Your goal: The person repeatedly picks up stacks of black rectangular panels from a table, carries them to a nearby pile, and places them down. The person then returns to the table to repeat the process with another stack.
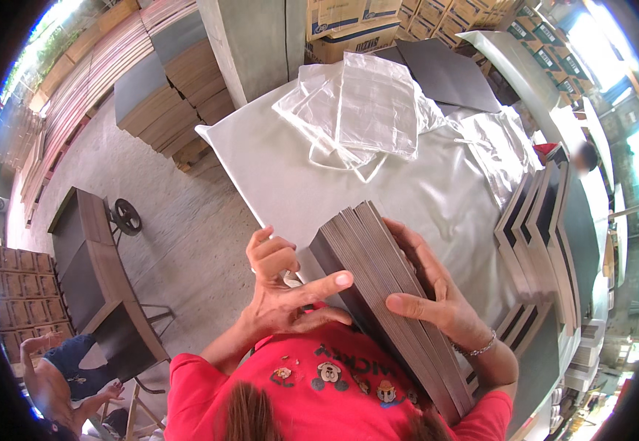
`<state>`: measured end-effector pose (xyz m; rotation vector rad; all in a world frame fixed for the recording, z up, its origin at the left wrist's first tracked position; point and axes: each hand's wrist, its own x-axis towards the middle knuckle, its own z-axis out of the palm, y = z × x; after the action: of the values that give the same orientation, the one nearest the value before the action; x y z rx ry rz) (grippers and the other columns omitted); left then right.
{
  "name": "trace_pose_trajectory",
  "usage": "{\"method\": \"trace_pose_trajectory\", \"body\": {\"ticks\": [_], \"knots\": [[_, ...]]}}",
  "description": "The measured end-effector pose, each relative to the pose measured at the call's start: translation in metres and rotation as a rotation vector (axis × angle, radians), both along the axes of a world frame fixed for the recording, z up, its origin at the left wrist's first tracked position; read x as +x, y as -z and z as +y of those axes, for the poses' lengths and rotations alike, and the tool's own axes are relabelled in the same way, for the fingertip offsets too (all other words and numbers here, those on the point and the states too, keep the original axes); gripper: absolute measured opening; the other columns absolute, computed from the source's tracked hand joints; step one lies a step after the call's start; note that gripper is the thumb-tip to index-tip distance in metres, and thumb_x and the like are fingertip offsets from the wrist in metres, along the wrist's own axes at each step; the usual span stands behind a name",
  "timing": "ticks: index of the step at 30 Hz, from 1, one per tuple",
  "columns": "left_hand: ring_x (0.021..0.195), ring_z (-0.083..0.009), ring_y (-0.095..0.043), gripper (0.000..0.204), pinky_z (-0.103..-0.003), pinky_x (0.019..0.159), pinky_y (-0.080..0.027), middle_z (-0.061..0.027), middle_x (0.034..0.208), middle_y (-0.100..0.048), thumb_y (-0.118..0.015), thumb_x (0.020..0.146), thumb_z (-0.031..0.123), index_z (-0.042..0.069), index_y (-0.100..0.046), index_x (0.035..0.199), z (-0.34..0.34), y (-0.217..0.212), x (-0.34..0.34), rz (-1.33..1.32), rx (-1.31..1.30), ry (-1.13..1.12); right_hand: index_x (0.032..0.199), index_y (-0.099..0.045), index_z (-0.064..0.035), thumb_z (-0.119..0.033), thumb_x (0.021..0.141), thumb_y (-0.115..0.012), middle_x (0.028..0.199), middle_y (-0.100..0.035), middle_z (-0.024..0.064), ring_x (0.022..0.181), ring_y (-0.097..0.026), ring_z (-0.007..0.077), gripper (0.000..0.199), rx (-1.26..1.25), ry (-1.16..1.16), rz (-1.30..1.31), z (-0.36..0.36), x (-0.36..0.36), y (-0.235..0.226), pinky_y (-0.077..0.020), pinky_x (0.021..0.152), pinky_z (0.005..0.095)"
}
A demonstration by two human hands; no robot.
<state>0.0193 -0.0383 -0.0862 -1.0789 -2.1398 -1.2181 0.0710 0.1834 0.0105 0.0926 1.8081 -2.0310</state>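
Standing on edge against my body is a thick stack of thin grey-brown boards point(385, 272), tilted from upper left to lower right. My right hand point(437, 294) is closed round its right side, with the thumb over the edges and the fingers behind. My left hand point(282, 287) is on the stack's left side, holding nothing. Its fingers are apart, some loosely bent, and the index finger points at the boards; I cannot tell whether it touches them. Below lies the white-covered table point(282, 184).
Clear plastic bags point(378, 110) lie at the table's far side, near a dark sheet point(444, 73). Stacked dark boards point(543, 235) stand to the right. Left are a loaded cart point(91, 257), pallet stacks point(172, 95) and another person point(69, 375). A concrete pillar point(249, 44) rises behind.
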Motion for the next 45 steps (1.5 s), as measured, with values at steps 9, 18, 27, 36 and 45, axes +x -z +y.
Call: {"method": "trace_pose_trajectory", "body": {"ticks": [9,18,27,36,45], "knots": [[0.091,-0.0211,-0.038,0.062,-0.054,0.101,-0.022,-0.0020,0.094,-0.030,-0.070,0.063,0.062,0.043,-0.060,0.120,0.001,-0.010,0.004,-0.128,-0.151,0.057,0.146,-0.017,-0.0047,-0.026,0.083,-0.068,0.145,-0.026,0.0129,0.137,-0.024,0.0243,0.084,-0.015,0.034,-0.030,-0.002,0.005,0.000,-0.0216,0.111,0.0377],[0.092,-0.0204,-0.041,0.060,-0.054,0.101,-0.023,-0.0017,0.095,-0.032,-0.071,0.063,0.061,0.042,-0.062,0.119,0.001,-0.007,0.007,-0.154,-0.104,0.063,0.146,-0.017,-0.0030,-0.021,0.084,-0.068,0.143,-0.030,0.0169,0.136,-0.026,0.0240,0.082,-0.032,0.055,-0.020,-0.002,0.006,0.002,-0.0218,0.111,0.0371],[0.098,-0.0202,-0.043,0.059,-0.054,0.101,-0.024,-0.0008,0.099,-0.037,-0.071,0.064,0.058,0.042,-0.061,0.120,-0.004,-0.005,0.007,-0.150,-0.103,0.077,0.146,-0.018,-0.0036,-0.020,0.081,-0.069,0.142,-0.032,0.0159,0.135,-0.029,0.0236,0.084,-0.024,0.080,-0.039,-0.005,0.004,0.001,-0.0217,0.110,0.0364],[0.103,-0.0191,-0.045,0.058,-0.052,0.104,-0.020,-0.0002,0.101,-0.041,-0.071,0.065,0.056,0.042,-0.060,0.121,-0.004,-0.009,0.010,-0.155,-0.086,0.061,0.146,-0.019,-0.0057,-0.020,0.080,-0.071,0.141,-0.034,0.0146,0.135,-0.029,0.0237,0.085,-0.025,0.115,-0.048,-0.006,0.006,0.003,-0.0214,0.110,0.0362],[0.104,-0.0198,-0.045,0.060,-0.052,0.105,-0.018,-0.0005,0.100,-0.044,-0.071,0.065,0.058,0.043,-0.059,0.122,-0.006,-0.014,0.013,-0.137,-0.155,0.026,0.146,-0.019,-0.0063,-0.022,0.079,-0.072,0.140,-0.034,0.0146,0.135,-0.029,0.0237,0.087,-0.028,0.133,-0.071,-0.007,0.007,0.003,-0.0213,0.111,0.0365]]}}
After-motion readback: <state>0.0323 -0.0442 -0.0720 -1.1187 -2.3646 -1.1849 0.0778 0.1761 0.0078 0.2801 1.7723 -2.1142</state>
